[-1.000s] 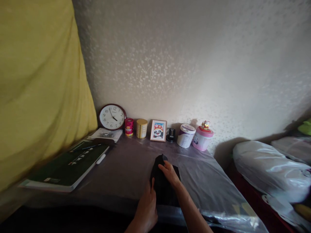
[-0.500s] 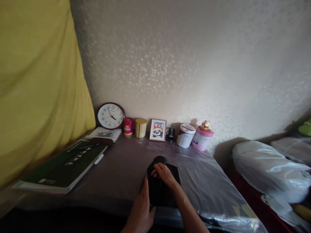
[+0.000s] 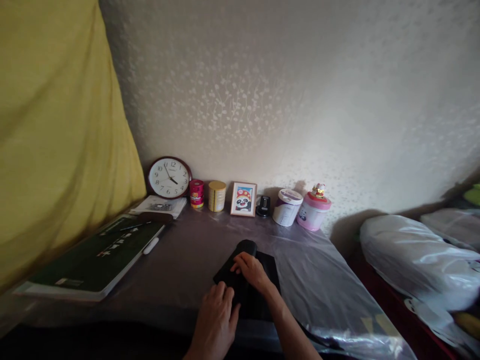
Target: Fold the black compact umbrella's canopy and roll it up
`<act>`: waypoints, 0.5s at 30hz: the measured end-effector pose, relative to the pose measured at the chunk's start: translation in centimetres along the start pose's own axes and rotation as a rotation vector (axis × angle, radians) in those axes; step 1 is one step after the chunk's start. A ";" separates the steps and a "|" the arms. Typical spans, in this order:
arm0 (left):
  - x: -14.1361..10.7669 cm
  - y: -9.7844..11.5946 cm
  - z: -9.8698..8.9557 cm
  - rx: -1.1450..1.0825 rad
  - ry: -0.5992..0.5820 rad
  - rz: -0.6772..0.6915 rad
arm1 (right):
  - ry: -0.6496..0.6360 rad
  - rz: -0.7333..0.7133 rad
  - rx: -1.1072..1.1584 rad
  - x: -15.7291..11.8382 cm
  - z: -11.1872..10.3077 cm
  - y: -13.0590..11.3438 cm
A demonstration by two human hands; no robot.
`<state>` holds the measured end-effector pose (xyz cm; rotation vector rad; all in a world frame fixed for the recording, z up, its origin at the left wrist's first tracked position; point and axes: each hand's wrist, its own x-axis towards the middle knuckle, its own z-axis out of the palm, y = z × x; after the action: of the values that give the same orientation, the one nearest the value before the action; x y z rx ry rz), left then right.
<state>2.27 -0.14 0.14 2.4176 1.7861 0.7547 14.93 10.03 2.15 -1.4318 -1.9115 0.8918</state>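
Note:
A piece of black cloth (image 3: 236, 265), partly folded, lies near the front edge of the table; its exact kind is hard to make out in the dark. At its lower left edge my left hand (image 3: 217, 315) has its fingers curled over the fabric, with the thumb on the near side. My right hand (image 3: 252, 271) rests on top of the cloth, fingers slightly bent and a little apart, pressing on it rather than gripping. The cloth's near part is partly hidden behind my hands and forearms.
A plastic sheet covers the table (image 3: 187, 255). A big green book (image 3: 101, 260) lies left, beside a white marker-like object (image 3: 150, 245). Along the wall stand a clock (image 3: 169, 177), a yellow can (image 3: 217, 196), a picture frame (image 3: 243, 199) and a pink tub (image 3: 313, 212).
My left hand has gone from upright along the cloth's left side to curled over its edge. A flap of cloth now spreads further left. My right hand has barely moved.

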 end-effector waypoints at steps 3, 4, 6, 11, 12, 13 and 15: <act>0.2 0.0 0.2 -0.021 0.020 0.006 | 0.011 -0.006 -0.021 -0.1 0.2 -0.1; 0.2 0.0 0.7 -0.032 0.039 0.020 | 0.018 -0.015 -0.041 -0.2 0.2 -0.2; 0.2 0.0 2.0 -0.056 0.036 0.035 | 0.030 -0.052 -0.085 -0.7 0.3 -0.4; -0.1 0.5 4.6 -0.074 -0.093 -0.034 | 0.070 -0.223 -0.226 -2.3 0.2 -0.3; -0.1 0.6 4.7 -0.060 -0.115 -0.045 | 0.079 -0.268 -0.264 -2.5 0.2 -0.2; -0.2 0.8 4.8 -0.044 -0.134 -0.055 | 0.083 -0.312 -0.297 -2.5 0.0 0.0; -0.2 1.0 4.7 -0.016 -0.160 -0.069 | 0.083 -0.378 -0.341 -2.2 -0.2 0.5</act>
<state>5.02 0.47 -3.77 2.3195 1.7851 0.5498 15.96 8.06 1.75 -1.2002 -2.2433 0.3371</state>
